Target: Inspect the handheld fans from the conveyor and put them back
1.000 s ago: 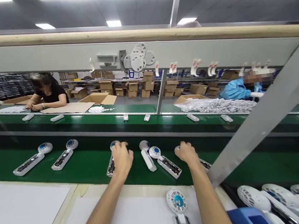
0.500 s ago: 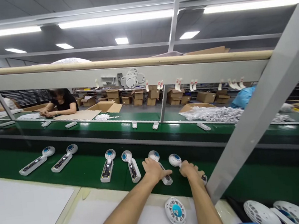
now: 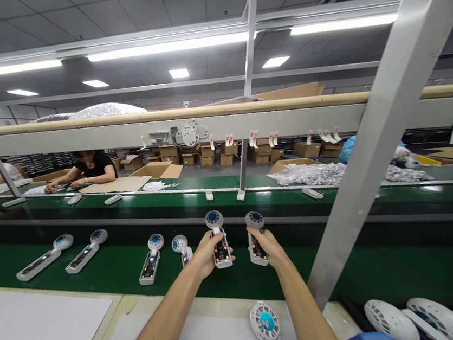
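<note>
My left hand (image 3: 206,253) is closed round the handle of a small white handheld fan (image 3: 218,236) with a blue hub, lifted upright above the green conveyor belt (image 3: 111,270). My right hand (image 3: 268,247) grips a second fan (image 3: 256,236) the same way, just to the right. Both fan handles are uncovered and show their inner parts. Several more open fans lie on the belt to the left, the nearest (image 3: 181,247) beside my left hand, another (image 3: 150,258) further left.
One fan (image 3: 265,324) rests on the white work surface (image 3: 44,327) near me. White fan grilles (image 3: 423,314) are heaped at the lower right. A slanted grey frame post (image 3: 373,164) crosses on the right. Other people work across the far belt (image 3: 91,171), with cardboard boxes behind them.
Both hands closed on two fans that lay on the belt and raised them upright. The view tilted upward.
</note>
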Demonstrator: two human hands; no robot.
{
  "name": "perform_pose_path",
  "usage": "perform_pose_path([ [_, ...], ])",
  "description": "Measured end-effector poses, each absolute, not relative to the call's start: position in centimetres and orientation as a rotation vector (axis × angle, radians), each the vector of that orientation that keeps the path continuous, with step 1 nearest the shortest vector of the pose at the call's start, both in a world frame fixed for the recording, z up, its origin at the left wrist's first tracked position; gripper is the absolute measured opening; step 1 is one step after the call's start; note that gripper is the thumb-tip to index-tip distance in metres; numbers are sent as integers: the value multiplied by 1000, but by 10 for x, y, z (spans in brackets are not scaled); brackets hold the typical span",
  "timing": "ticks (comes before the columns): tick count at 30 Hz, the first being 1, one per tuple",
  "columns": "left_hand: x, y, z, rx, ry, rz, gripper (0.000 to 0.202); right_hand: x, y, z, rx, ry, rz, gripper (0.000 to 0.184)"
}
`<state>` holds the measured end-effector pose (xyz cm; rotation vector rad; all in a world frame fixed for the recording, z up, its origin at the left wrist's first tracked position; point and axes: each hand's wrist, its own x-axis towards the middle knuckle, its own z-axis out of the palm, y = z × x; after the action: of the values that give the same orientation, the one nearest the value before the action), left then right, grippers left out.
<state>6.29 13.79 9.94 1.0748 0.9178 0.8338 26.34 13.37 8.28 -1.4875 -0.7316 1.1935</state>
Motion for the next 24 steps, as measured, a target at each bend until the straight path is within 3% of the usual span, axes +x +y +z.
perform_pose_path([
  [2, 48, 129, 119, 992, 813, 898, 26, 247, 133, 92, -1391, -709, 1269, 27],
  [6, 22, 108, 149, 932, 684, 957, 46, 218, 122, 116, -1196, -758, 1379, 15],
  [10, 5, 88, 168, 962, 650, 992, 63, 198, 98, 143, -1054, -856, 1362, 53],
  [14, -8, 75, 184, 1074, 623, 1025, 71, 184, 71, 166, -967, -951, 1278, 77],
  [24, -17, 66, 194, 1160, 440, 1074, 76, 165, 41, 183, -883, -1123, 1131, 75],
])
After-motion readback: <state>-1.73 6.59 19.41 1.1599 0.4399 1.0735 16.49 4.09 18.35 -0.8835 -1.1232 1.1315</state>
